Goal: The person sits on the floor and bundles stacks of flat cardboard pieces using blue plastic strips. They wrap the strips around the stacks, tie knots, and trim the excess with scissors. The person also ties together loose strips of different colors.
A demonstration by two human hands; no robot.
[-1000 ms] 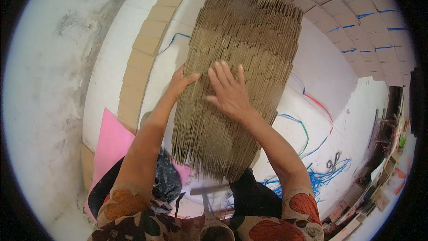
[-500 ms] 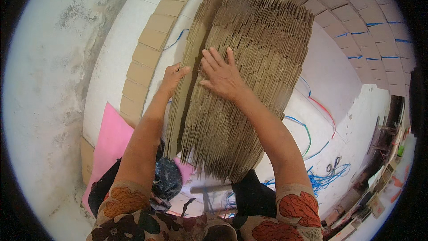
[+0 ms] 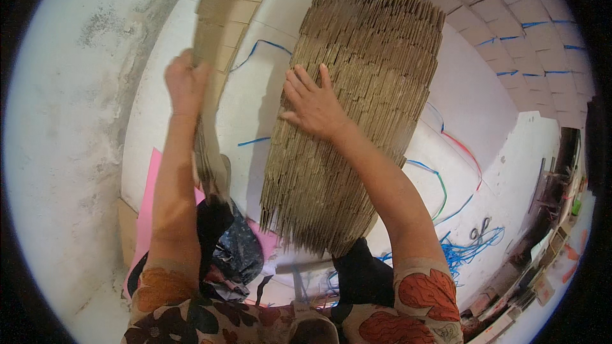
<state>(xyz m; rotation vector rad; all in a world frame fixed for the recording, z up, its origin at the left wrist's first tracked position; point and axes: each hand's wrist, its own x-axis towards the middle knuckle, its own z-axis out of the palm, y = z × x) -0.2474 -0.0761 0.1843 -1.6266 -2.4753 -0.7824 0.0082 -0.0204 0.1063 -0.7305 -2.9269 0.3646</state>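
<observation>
Clearly gripping a long, thin bundle of flat brown cardboard [image 3: 210, 32] in the curled fingers of the left hand [image 3: 185, 81], aimed lengthwise forward, left of and apart from the thick, ridged stack of brown cardboard sheets [image 3: 357, 108] beneath the spread fingers of the right hand [image 3: 315, 103].

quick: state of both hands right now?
Left hand: closed, holding a thin cardboard bundle, blurred.
Right hand: open, palm down on the large stack of cardboard sheets, gripping nothing.
</observation>
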